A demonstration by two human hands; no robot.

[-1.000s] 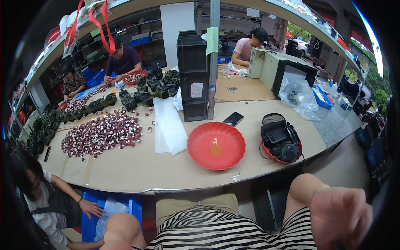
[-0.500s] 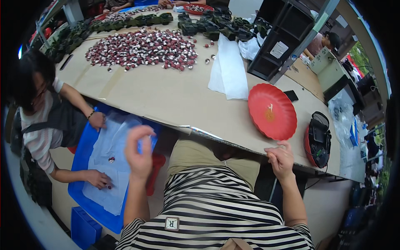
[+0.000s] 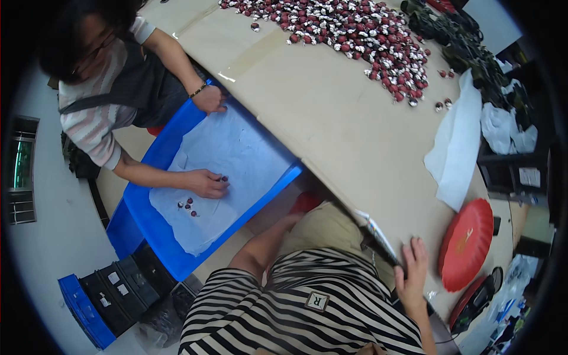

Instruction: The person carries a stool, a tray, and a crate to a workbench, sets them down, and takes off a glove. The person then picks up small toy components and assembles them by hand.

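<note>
My right hand [image 3: 412,269] rests at the front edge of the table, fingers stretched out, holding nothing. Just beyond it a red scalloped bowl [image 3: 460,245] stands on the tabletop with a few small yellowish bits inside. My left hand [image 3: 289,222] is down beside my left thigh, near a red stool [image 3: 306,203]; its fingers are hidden and blurred. To my left is a blue tub [image 3: 228,229] lined with thin white sheets [image 3: 245,151]. A few small red-and-silver balls [image 3: 189,206] lie on the sheets, where a co-worker's hand [image 3: 207,183] fingers another ball.
A heap of red-and-silver balls [image 3: 361,32] covers the table's far side. Beyond are dark green strips [image 3: 458,50], a white sheet [image 3: 455,139] and a plastic bag [image 3: 506,127]. Black crates [image 3: 121,290] stand at lower left; a red-rimmed black device [image 3: 476,302] is at right.
My view has swung left. My left hand has dropped from its raised place to my thigh side. My right fingers have straightened at the table edge. More balls lie in the tub.
</note>
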